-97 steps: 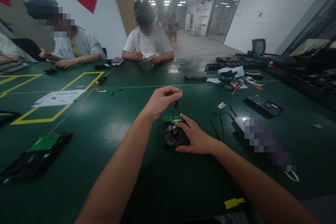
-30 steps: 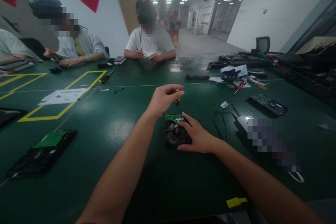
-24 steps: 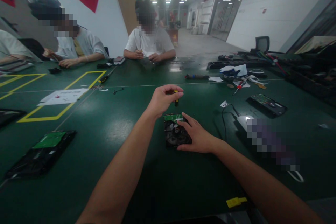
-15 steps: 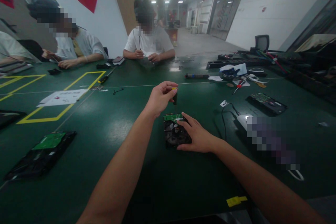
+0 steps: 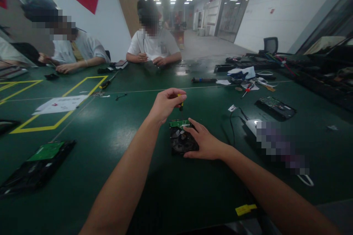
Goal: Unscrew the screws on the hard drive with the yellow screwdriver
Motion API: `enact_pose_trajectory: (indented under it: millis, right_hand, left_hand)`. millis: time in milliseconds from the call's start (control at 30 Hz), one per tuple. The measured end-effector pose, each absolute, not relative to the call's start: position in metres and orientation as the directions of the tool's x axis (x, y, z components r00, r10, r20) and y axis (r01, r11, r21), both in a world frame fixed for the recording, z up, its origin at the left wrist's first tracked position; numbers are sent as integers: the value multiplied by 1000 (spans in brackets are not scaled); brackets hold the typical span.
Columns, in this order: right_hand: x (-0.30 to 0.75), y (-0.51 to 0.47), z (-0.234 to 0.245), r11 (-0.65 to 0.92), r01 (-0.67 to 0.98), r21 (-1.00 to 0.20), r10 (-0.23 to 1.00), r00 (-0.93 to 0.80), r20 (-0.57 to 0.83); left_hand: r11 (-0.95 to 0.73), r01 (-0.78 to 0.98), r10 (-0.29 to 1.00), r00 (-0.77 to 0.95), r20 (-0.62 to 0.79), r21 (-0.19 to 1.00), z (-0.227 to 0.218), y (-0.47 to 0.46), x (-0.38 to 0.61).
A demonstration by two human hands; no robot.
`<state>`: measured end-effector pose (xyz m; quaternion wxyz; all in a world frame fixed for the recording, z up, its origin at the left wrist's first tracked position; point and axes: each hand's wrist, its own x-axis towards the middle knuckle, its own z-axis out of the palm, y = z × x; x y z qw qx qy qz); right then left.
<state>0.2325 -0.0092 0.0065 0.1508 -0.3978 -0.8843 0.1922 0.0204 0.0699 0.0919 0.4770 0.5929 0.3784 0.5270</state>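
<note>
Two bare hands were at a hard drive, which lay flat on the green table in front of the person. The left hand pinched a yellow-and-black screwdriver roughly upright between thumb and fingers, above the drive's far end, by the green circuit board (whether the tip touched was too small to tell). The right hand rested spread over the drive's right side, thumb at the near edge.
</note>
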Motion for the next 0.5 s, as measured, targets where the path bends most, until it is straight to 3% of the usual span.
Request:
enact_pose_trajectory:
  millis: [500]
  right_hand:
    - [234,-10,13,602,655,-457,761,-643,83]
  left_hand:
    - [-225,-107,940,238,244,969,100,62,25]
